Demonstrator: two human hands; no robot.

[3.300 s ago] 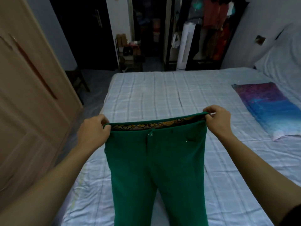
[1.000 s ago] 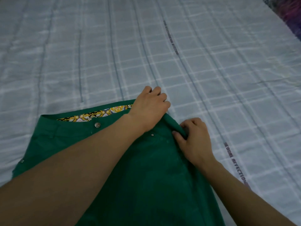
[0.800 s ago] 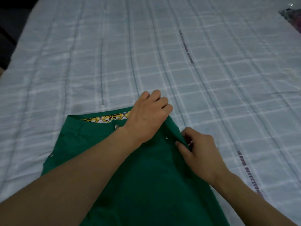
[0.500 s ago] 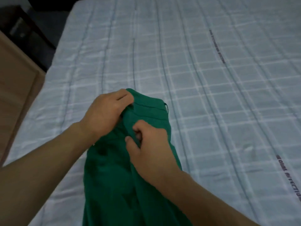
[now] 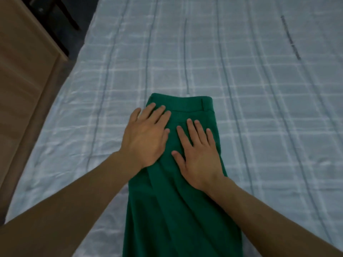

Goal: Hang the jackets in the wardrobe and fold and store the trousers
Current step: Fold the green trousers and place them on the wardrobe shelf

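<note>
Green trousers flat on the bed, folded in half the long way, one leg on top of the other. Waistband at the far end, with a belt loop near its right corner. Legs running back toward the near edge of the picture and out of sight at the bottom. A soft crease down the cloth, below the hands.

Left hand flat on the left side of the trousers, just below the waistband. Fingers straight and a little spread, tips close to the waistband, little finger out over the left edge of the cloth. Nothing gripped, only pressing down with the palm.

Right hand flat too, just beside the left hand and a bit nearer. Fingers straight, spread, pointing to the waistband. Thumb out to the left, close to the left hand. Nothing gripped here either, only resting and pressing on the cloth. Both bare arms reaching in from the bottom corners.

Under it all, a pale blue sheet with white check lines and thin dark stripes, a little wrinkled on the left. A line of small dark letters on the sheet at the far right, too blurry to read.

To the left of the bed, a light brown wooden wardrobe. Past its corner, at the top left, a dark floor and dark legs of some furniture.
</note>
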